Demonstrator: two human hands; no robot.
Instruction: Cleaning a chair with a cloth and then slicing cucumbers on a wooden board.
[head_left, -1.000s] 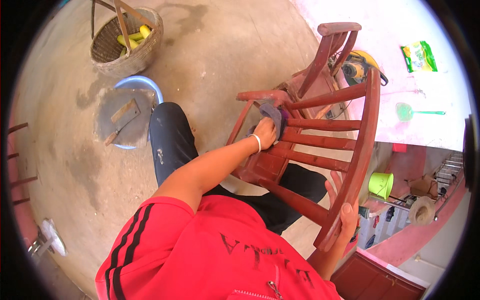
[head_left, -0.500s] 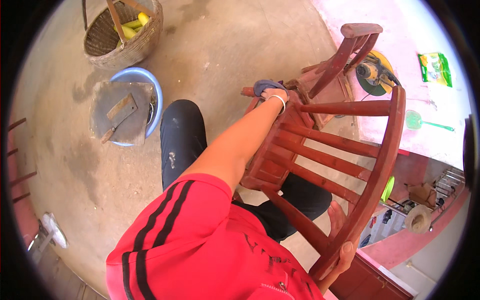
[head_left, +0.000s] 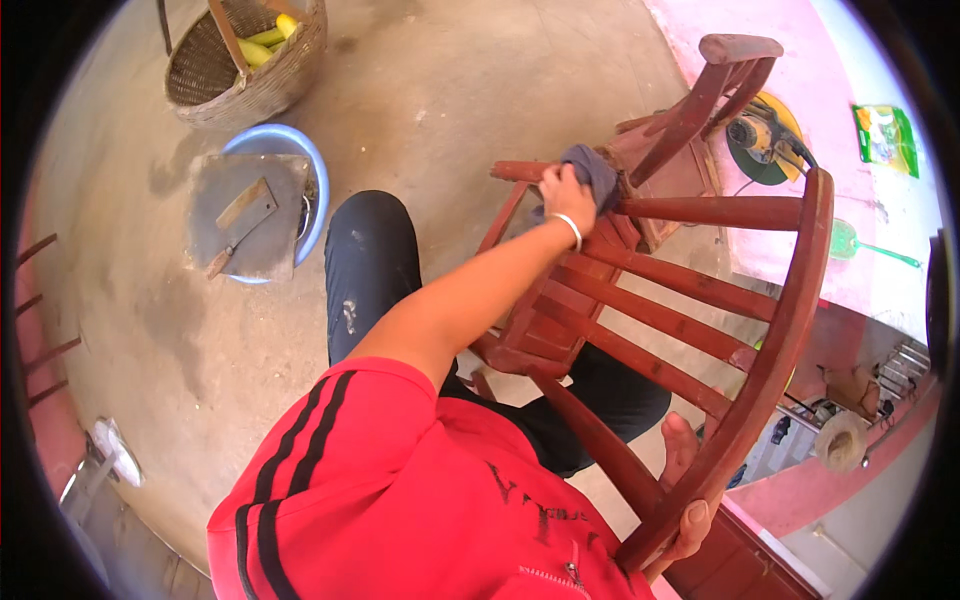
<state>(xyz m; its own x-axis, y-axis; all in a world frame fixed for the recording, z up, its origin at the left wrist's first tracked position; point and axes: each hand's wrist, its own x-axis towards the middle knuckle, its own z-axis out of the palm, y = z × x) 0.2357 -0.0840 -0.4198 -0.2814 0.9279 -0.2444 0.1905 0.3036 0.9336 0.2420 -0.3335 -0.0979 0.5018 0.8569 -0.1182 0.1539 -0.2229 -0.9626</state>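
Note:
A red-brown wooden chair [head_left: 560, 330] is tilted towards me over my legs, its slatted back facing me. Its curved top rail [head_left: 800, 270] runs down the right side. My left hand [head_left: 568, 195] is closed on a dark grey cloth [head_left: 592, 172], pressed against the chair near the far end of the seat, by the top slat. The cloth partly hides the wood there. My right hand [head_left: 690, 525] is wrapped round the lower end of the top rail, with fingers showing on both sides of it.
Another red wooden chair [head_left: 665, 165] stands just beyond. At left, a cleaver [head_left: 245, 215] lies on a board [head_left: 205, 190] over a blue basin [head_left: 312, 165]. Behind is a wicker basket [head_left: 245, 105] of yellow-green vegetables. A power tool [head_left: 755, 138] and green fly swatter [head_left: 850, 240] lie at right.
My left hand has shifted slightly right with the cloth, which now bunches on the right of the fingers. The chair and surroundings sit a little differently in view; my right hand keeps its hold.

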